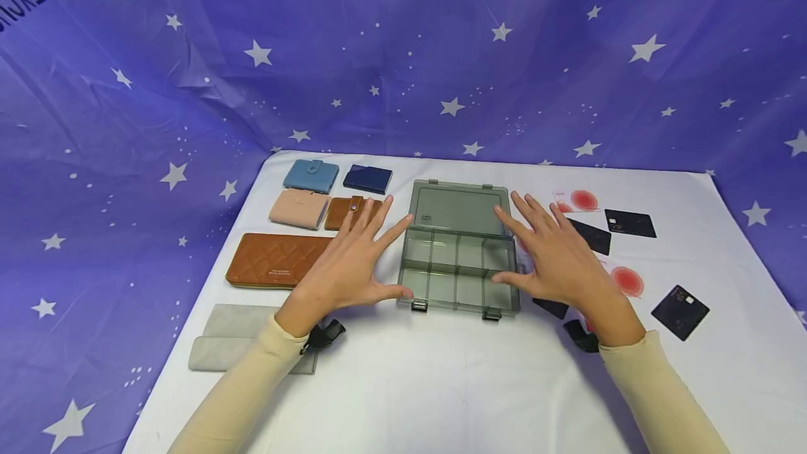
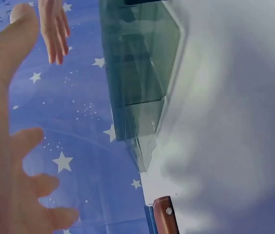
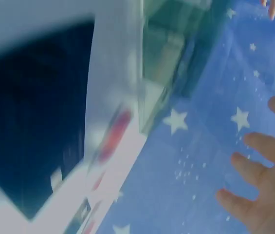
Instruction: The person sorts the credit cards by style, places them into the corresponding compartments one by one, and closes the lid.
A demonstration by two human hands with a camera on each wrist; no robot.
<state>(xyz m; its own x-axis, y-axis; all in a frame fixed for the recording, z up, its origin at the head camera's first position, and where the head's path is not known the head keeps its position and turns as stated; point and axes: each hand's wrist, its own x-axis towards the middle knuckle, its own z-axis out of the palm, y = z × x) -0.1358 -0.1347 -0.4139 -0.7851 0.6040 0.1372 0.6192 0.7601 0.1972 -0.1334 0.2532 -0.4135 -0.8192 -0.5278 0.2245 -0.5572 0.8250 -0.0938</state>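
In the middle of the head view lies a smoky clear plastic box with small compartments, its lid folded back flat behind it. My left hand, fingers spread, hovers beside the box's left edge and holds nothing. Below and behind it are a brown quilted wallet and a small brown snap wallet, both partly covered. On the other side my right hand is spread too, thumb and index finger overlapping the box's right edge in the head view. Several black cards lie around that hand.
Farther left are a blue wallet, a navy card holder, a pink wallet and a grey folded wallet. Cards with red circles lie at right. A starry purple cloth hangs behind the white table.
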